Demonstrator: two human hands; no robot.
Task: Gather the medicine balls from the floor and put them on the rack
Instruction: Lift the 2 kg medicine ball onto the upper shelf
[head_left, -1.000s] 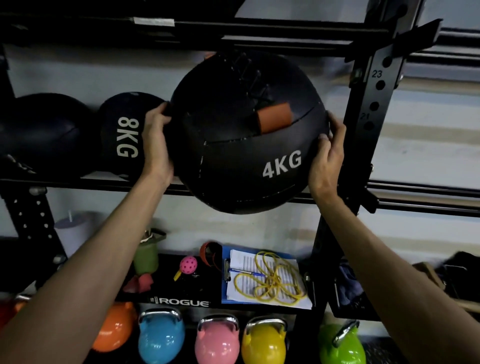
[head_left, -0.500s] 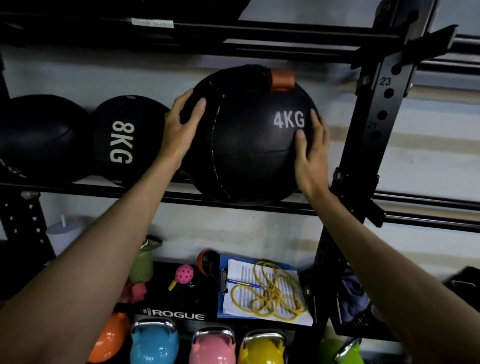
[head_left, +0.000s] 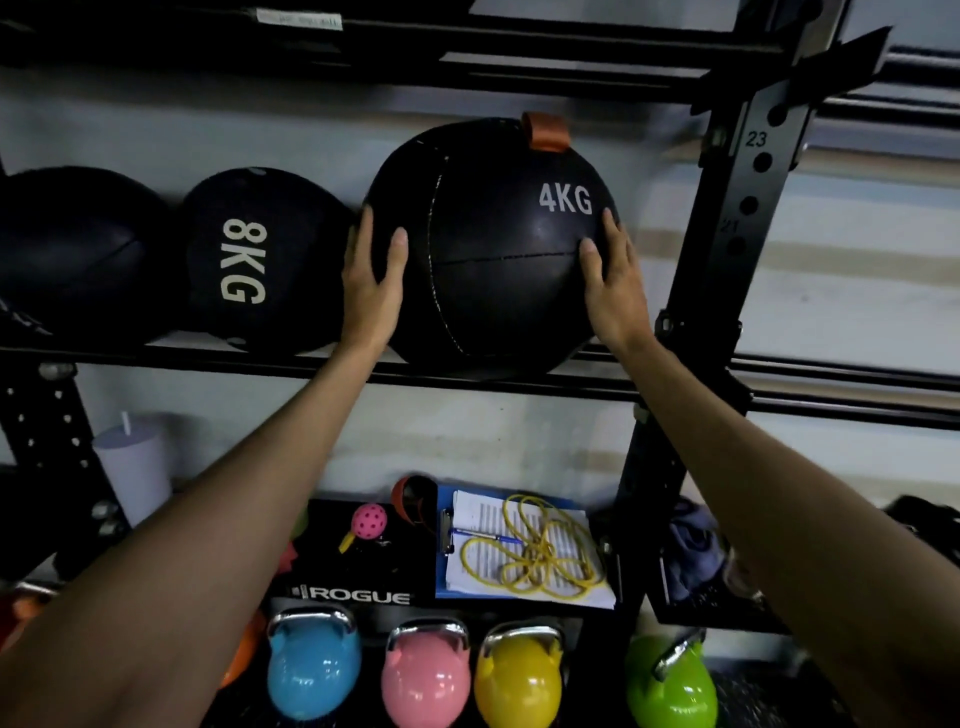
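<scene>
Head view: a round black 4KG ball (head_left: 501, 301), seamed and matte, sits at the right end of the rack (head_left: 171, 357) shelf, just beside the 8KG ball (head_left: 260, 260). Left hand (head_left: 371, 286) and right hand (head_left: 613, 283) press flat against its sides, fingers straight.

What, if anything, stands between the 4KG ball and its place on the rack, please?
Nothing visible: the 4KG ball sits on the rack beside the 8KG ball, left hand and right hand on its sides.
</scene>
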